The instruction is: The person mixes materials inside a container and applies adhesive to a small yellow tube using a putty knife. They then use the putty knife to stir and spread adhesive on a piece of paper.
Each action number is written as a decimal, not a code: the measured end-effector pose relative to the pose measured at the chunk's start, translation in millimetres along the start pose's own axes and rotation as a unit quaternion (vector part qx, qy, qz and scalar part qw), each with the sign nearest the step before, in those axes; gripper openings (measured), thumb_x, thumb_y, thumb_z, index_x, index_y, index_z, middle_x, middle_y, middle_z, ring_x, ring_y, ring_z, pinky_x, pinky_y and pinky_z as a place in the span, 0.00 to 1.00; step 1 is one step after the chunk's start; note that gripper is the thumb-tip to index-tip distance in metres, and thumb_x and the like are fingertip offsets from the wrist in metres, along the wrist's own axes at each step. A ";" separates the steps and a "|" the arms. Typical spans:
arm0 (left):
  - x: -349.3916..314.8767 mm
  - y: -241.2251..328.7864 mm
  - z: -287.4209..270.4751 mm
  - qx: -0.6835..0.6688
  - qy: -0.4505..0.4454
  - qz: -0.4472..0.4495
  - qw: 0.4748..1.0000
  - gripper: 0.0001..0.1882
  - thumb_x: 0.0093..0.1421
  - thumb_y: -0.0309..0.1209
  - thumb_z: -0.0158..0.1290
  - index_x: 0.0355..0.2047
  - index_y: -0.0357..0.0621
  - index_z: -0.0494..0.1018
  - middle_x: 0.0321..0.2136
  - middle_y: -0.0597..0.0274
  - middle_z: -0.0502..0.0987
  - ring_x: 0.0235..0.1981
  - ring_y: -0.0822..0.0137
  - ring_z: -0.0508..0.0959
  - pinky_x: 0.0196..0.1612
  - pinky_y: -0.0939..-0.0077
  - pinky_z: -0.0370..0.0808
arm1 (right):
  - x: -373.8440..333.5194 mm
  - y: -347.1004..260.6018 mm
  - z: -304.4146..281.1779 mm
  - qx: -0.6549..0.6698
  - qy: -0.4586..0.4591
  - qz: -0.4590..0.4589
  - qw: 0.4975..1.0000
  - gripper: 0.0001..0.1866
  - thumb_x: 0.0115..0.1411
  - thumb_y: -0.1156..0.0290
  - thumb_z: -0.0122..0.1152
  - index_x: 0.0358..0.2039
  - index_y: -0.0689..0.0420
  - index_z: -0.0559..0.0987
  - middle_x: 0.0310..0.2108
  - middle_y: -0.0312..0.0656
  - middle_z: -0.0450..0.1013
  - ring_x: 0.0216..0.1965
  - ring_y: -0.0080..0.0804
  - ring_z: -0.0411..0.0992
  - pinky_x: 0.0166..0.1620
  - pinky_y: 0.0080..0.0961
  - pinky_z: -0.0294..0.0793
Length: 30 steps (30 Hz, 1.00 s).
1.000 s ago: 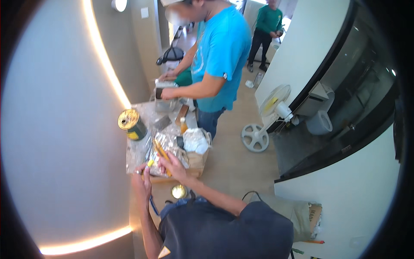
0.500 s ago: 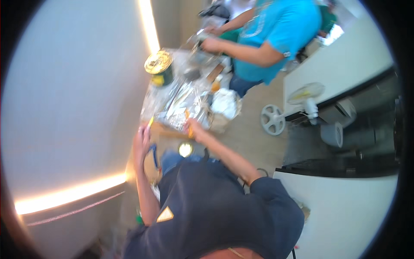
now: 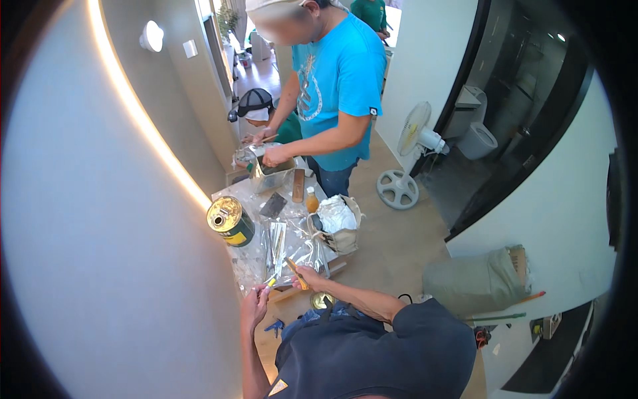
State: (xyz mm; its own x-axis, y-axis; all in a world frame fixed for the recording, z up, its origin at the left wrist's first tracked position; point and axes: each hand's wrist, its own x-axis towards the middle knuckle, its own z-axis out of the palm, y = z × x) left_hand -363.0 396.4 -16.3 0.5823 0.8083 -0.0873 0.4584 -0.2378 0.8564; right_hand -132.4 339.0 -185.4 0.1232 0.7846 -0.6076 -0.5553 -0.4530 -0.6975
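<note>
My left hand (image 3: 254,306) is raised beside the wall at the near left corner of the table, its fingers closed on a small yellow-and-white object (image 3: 271,282), too small to name. To its right, my right hand (image 3: 309,277) grips a slim orange-yellow utility knife (image 3: 296,273) that points up and left. Both hands are at the near edge of the plastic-covered table (image 3: 249,267). Just beyond them lie long shiny strips (image 3: 277,243) on the crinkled plastic sheeting. A cloth bag (image 3: 343,239) with white material inside stands at the table's right side.
A large metal can (image 3: 230,223) stands at the table's left, near a dark flat plate (image 3: 273,205), a wooden block (image 3: 298,186) and an amber bottle (image 3: 312,200). Across the table a person in blue (image 3: 342,80) works over a container (image 3: 271,174). A fan (image 3: 415,143) stands right.
The view has swung up and steadied, showing more of the room. Both hands keep hold of their things near the table edge. The co-worker still works over the container.
</note>
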 end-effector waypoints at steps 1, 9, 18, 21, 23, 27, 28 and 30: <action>2.5 2.9 -0.1 0.000 -0.038 0.017 0.999 0.15 0.67 0.36 0.51 0.44 0.36 0.75 0.22 0.58 0.76 0.24 0.68 0.75 0.30 0.72 0.72 | -7.7 3.8 -2.5 0.020 0.000 0.001 1.000 0.17 0.71 0.58 0.44 0.51 0.56 0.68 0.38 0.46 0.76 0.32 0.31 0.78 0.30 0.24 0.79; 43.5 39.2 22.7 -0.014 -0.137 0.103 0.985 0.14 0.67 0.33 0.51 0.43 0.33 0.74 0.27 0.52 0.79 0.30 0.67 0.79 0.34 0.72 0.75 | -87.5 -2.3 -10.4 0.001 0.075 -0.020 0.997 0.17 0.70 0.56 0.47 0.47 0.56 0.72 0.29 0.43 0.77 0.25 0.27 0.77 0.27 0.23 0.78; 28.6 94.9 80.0 -0.009 -0.285 0.261 0.922 0.14 0.66 0.37 0.52 0.44 0.39 0.75 0.27 0.46 0.77 0.26 0.50 0.77 0.32 0.64 0.73 | -96.5 0.3 -54.7 0.000 0.061 -0.259 0.964 0.14 0.63 0.61 0.62 0.45 0.54 0.75 0.39 0.35 0.77 0.36 0.23 0.75 0.37 0.24 0.77; 12.9 80.7 71.0 -0.035 -0.268 0.193 0.943 0.12 0.66 0.34 0.53 0.44 0.39 0.76 0.27 0.50 0.78 0.25 0.61 0.76 0.32 0.69 0.74 | -105.4 -30.5 -52.3 -0.072 0.165 -0.191 0.965 0.14 0.64 0.58 0.59 0.44 0.54 0.76 0.28 0.36 0.77 0.25 0.20 0.74 0.27 0.18 0.73; 2.7 67.7 63.2 -0.024 -0.264 0.140 0.954 0.12 0.66 0.34 0.53 0.44 0.38 0.75 0.27 0.53 0.78 0.26 0.65 0.76 0.32 0.71 0.73 | -121.7 -61.2 -56.3 -0.089 0.205 -0.178 0.958 0.14 0.65 0.58 0.58 0.45 0.54 0.76 0.23 0.37 0.76 0.20 0.18 0.71 0.23 0.16 0.70; -12.9 18.1 55.2 -0.021 -0.217 0.082 0.973 0.12 0.66 0.33 0.53 0.44 0.38 0.75 0.25 0.56 0.77 0.25 0.69 0.75 0.31 0.72 0.73 | -112.0 -100.1 -115.9 -0.185 0.243 -0.219 0.927 0.18 0.64 0.58 0.59 0.49 0.56 0.76 0.22 0.38 0.77 0.18 0.20 0.72 0.21 0.19 0.70; -16.6 17.8 51.0 -0.023 -0.214 0.049 0.975 0.12 0.66 0.34 0.53 0.44 0.37 0.75 0.23 0.56 0.76 0.23 0.68 0.74 0.29 0.71 0.71 | -108.1 -113.3 -130.3 -0.236 0.236 -0.238 0.912 0.19 0.64 0.58 0.59 0.50 0.56 0.76 0.22 0.37 0.76 0.19 0.19 0.72 0.23 0.20 0.71; -20.8 25.3 38.1 -0.022 -0.210 -0.018 0.977 0.13 0.66 0.35 0.52 0.43 0.37 0.75 0.18 0.55 0.72 0.19 0.66 0.72 0.25 0.68 0.69 | -90.8 -140.7 -165.0 -0.368 0.245 -0.239 0.865 0.18 0.63 0.61 0.59 0.50 0.56 0.77 0.27 0.39 0.79 0.24 0.25 0.76 0.27 0.23 0.73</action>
State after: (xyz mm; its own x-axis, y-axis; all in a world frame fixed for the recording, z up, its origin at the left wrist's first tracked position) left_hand -338.0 353.1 -12.3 0.7947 0.5213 -0.3110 0.4598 -0.1824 0.8691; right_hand 70.3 261.6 -94.7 0.6271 0.7653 -0.1452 0.3074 -0.4144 -0.8566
